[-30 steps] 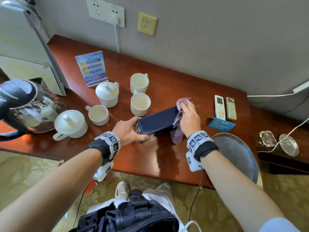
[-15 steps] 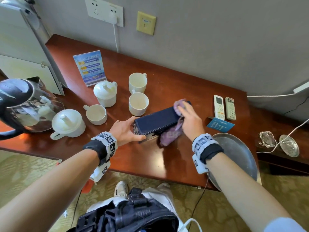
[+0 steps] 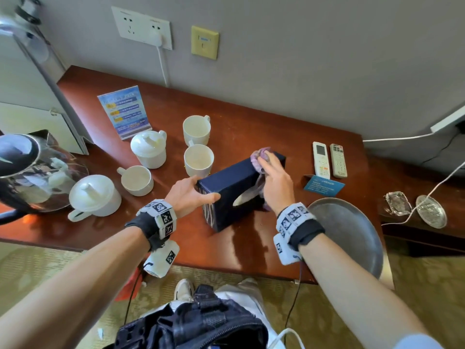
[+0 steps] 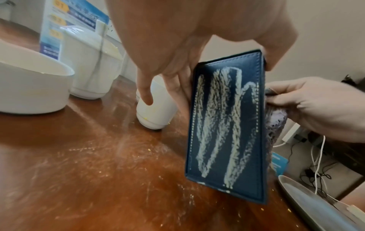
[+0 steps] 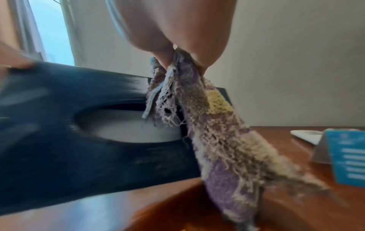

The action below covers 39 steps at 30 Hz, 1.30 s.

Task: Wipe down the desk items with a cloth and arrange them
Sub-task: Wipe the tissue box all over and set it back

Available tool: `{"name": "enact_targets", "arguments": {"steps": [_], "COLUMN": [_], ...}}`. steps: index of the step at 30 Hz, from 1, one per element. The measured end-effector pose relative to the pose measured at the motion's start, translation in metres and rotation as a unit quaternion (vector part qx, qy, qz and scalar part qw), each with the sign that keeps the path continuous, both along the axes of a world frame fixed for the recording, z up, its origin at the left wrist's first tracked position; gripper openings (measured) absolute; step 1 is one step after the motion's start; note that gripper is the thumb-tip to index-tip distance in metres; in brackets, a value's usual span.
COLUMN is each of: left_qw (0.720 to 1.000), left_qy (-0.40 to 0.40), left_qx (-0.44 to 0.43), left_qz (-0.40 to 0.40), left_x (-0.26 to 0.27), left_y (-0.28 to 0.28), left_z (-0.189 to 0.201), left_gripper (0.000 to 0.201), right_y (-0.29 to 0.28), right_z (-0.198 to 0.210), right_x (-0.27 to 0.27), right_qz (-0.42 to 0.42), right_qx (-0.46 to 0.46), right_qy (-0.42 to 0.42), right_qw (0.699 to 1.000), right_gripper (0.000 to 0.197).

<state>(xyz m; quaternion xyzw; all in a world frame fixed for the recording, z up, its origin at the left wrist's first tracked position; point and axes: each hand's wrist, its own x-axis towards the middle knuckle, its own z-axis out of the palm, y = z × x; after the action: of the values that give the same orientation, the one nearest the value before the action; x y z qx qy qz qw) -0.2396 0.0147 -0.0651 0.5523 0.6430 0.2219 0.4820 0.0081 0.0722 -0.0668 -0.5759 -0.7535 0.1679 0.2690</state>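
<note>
L hand (image 3: pixel 187 195) grips near end of dark blue tissue box (image 3: pixel 227 183), thumb on the upward face, fingers (image 4: pixel 177 87) down the side facing the mugs; box tipped up on the reddish wood desk (image 3: pixel 234 248), oval slot facing the person. R hand (image 3: pixel 275 181) pinches a frayed purple-yellow cloth (image 5: pixel 215 140) btwn curled fingers, pressed on box's far top edge; cloth tail hangs down past the slot. Box end under L thumb carries whitish zigzag smears. Desk surface by L fingers scratched, w/ pale specks. Beyond L fingers: white mugs (image 3: pixel 198 159), lidded cups. Beyond R fingers: two remotes (image 3: pixel 329 159), grey wall w/ socket plate (image 3: pixel 142 27). Metal tray (image 3: pixel 352 235) beside R wrist. Patterned carpet below.
</note>
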Motion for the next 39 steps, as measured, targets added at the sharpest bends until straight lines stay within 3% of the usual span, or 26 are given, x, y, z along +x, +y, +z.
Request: {"name": "enact_targets", "arguments": {"steps": [7, 10, 13, 18, 22, 25, 29, 34, 39], "left_qw": [0.997, 0.992, 0.984, 0.967, 0.963, 0.961, 0.966, 0.983, 0.987], "left_qy": [-0.054, -0.099, -0.130, -0.179, -0.196, -0.190, -0.180, -0.071, 0.128], "left_qx": [-0.029, -0.040, -0.046, -0.071, -0.080, -0.083, -0.078, -0.005, 0.084], "left_qz": [0.034, 0.072, 0.116, 0.167, 0.168, 0.185, 0.167, 0.170, 0.051], "left_x": [-0.002, 0.001, 0.005, 0.002, 0.003, 0.002, 0.005, 0.004, 0.012], "left_y": [-0.002, -0.003, -0.003, -0.004, -0.014, -0.018, -0.016, 0.008, 0.036], "left_z": [-0.008, -0.007, -0.003, -0.015, -0.023, -0.026, -0.013, 0.020, 0.084], "left_gripper": [0.058, 0.061, 0.036, 0.067, 0.057, 0.041, 0.056, 0.065, 0.059], "right_y": [-0.054, -0.031, -0.016, -0.047, -0.044, -0.030, -0.021, -0.009, 0.001], "right_z": [-0.009, -0.017, -0.004, 0.001, -0.006, -0.007, 0.004, 0.024, 0.052], "right_x": [-0.048, -0.040, -0.054, -0.070, -0.053, -0.045, -0.027, -0.004, -0.002], "right_qz": [0.168, 0.089, 0.013, 0.109, 0.155, 0.104, 0.022, -0.021, -0.017], "right_qx": [0.062, 0.037, -0.040, -0.045, -0.068, -0.110, -0.113, -0.087, -0.056], "right_qy": [0.006, 0.021, 0.073, 0.088, 0.066, 0.074, 0.124, 0.146, 0.167], "right_qw": [0.984, 0.995, 0.996, 0.989, 0.983, 0.986, 0.986, 0.985, 0.984], "right_gripper": [0.063, 0.065, 0.062, 0.056, 0.054, 0.059, 0.055, 0.049, 0.048]}}
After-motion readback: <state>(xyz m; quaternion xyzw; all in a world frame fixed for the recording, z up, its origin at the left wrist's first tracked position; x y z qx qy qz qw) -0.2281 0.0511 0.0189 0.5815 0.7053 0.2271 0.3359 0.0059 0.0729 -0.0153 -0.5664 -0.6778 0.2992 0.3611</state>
